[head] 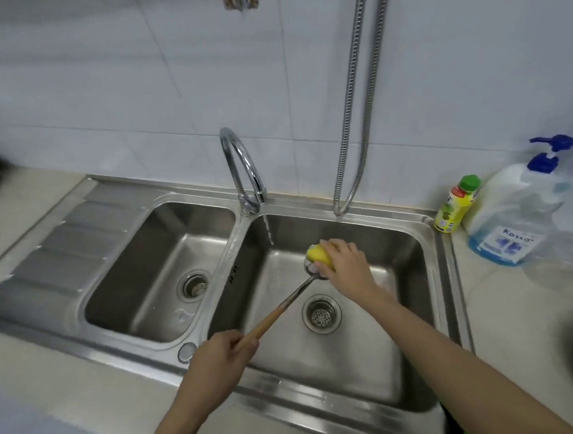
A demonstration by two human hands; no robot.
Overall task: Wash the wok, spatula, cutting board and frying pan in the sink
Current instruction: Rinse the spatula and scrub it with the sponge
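Head view puts us above a steel double sink (442,244), looking down at both of our bare hands over the right basin. Our left hand (218,358) is wrapped around the wooden handle of the spatula (281,306), which slants up and to the right across the basin. Our right hand (343,263) grips a yellow sponge (317,254) and presses it on the spatula's metal head, so most of that head is hidden from us. A thin stream of water (268,230) falls from the curved faucet (241,166) into the right basin, just left of the sponge. Beyond the sink's right rim stand a small yellow bottle (455,206) and a large pump bottle (512,215) holding blue liquid.
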